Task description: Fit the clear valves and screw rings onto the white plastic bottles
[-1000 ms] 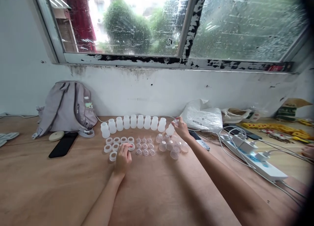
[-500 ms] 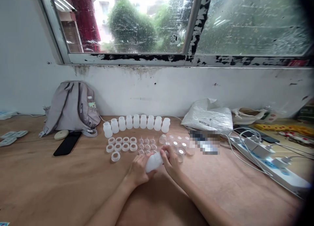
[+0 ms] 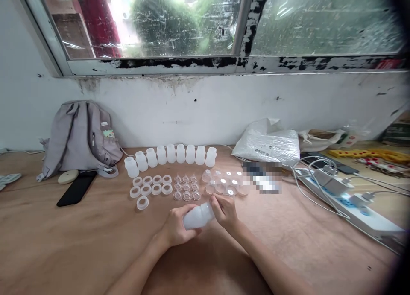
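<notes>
A frosted white baby bottle lies tilted between my two hands above the front of the table. My left hand is wrapped around its body at the base end. At the neck end, the fingers of my right hand are closed around the top and hide whatever part sits there. Just beyond the hands are clear teats in rows, with white screw rings to their left. Clear domed caps lie behind my right hand. Farther back, several bottles without tops stand in a curved row.
A grey backpack leans on the wall at left, with a black phone before it. On the right are a silver plastic parcel, white cables and a power strip. A window is above the wall.
The view has shifted, so the table items appear farther left and slightly higher. Both hands stay on the bottle, which now sits lower and clear of the teats and caps in view.
</notes>
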Available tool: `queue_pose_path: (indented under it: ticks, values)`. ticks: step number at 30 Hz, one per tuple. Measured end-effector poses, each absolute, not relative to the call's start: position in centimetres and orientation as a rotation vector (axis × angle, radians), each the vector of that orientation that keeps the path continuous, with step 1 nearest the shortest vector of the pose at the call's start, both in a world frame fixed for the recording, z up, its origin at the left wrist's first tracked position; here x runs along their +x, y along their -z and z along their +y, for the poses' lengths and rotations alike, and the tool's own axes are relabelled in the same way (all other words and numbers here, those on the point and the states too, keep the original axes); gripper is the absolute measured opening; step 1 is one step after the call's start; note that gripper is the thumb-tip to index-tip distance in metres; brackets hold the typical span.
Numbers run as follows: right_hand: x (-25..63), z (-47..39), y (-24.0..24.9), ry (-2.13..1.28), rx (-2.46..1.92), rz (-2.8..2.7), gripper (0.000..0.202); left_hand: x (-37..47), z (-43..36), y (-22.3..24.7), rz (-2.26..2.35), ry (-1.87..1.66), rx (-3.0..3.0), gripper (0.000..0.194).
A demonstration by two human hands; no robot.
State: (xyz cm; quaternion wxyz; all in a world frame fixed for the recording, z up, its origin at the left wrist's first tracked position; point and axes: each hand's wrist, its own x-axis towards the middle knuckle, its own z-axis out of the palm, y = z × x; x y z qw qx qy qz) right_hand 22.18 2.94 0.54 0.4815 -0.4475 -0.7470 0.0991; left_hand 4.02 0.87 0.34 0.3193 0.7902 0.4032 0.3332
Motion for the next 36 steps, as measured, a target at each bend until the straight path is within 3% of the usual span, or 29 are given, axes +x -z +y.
queue_pose_path:
  ticks: [5, 15, 30, 36]
  values:
    - [22.2, 2.9, -1.0, -0.257, -1.044, -1.819, 0.035, 3.8, 1.3, -1.4, 0.903, -0.675, 1.648, 0.034]
    - [21.8, 1.1, -1.7, -0.052, -0.859, -1.932, 0.029, 1.5, 2.2, -1.7, 0.551, -0.159, 1.162, 0.031]
    - [22.3, 2.5, -1.4, -0.026, -0.896, -2.030, 0.032, 1.6, 2.4, -2.5, 0.696, -0.225, 1.395, 0.041]
    - [22.5, 2.9, -1.3, -0.034, -0.940, -1.989, 0.030, 2.2, 1.8, -3.4, 0.887, -0.417, 1.790, 0.030]
